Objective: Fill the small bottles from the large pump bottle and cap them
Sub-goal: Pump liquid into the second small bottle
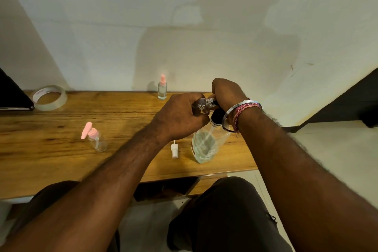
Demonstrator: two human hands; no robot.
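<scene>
Against a pale wall, a wooden desk is seen mid-task. At centre, a small bottle is gripped in the left hand at the large pump bottle, whose head is pressed under the closed right hand. A spray cap lies beside it. Behind, a capped bottle looks finished; at left, a pink-pump bottle appears empty.

Both forearms are bare, no sleeves anywhere in view. The right wrist has a plain silver metal bangle sitting loose, and right behind it a braided thread band in pink, red and white with some purple, frayed ends dangling. The lap shows dark trousers, charcoal-ish and plain.
</scene>
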